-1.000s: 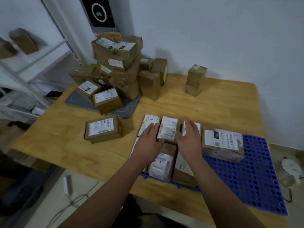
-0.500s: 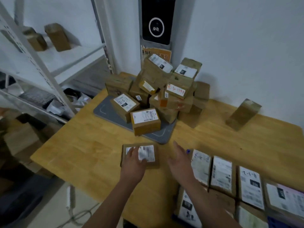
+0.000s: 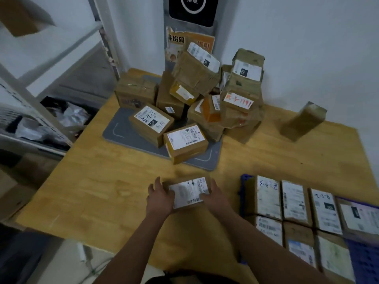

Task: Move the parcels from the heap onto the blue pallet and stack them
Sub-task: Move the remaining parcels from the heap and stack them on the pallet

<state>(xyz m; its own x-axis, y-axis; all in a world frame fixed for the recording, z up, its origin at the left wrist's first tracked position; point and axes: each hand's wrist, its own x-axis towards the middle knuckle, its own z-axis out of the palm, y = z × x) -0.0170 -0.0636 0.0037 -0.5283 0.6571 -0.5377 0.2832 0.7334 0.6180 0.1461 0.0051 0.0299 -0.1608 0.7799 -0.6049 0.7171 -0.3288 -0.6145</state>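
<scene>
Now off the stacked rows (image 3: 293, 203) and gripping the loose parcel (image 3: 188, 191) at 6 o'clock, left hand (image 3: 159, 198) curled round its 9 o'clock edge, right hand (image 3: 215, 198) round its 3, so good to lift onto the blue pallet (image 3: 243, 181) at 4, with loads left in the heap (image 3: 205, 95) at 12.

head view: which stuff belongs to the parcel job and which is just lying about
Job: parcel held by left hand and right hand, heap, blue pallet, rows on it.
Lying about: grey mat, shelf, bags, wall panel.
</scene>
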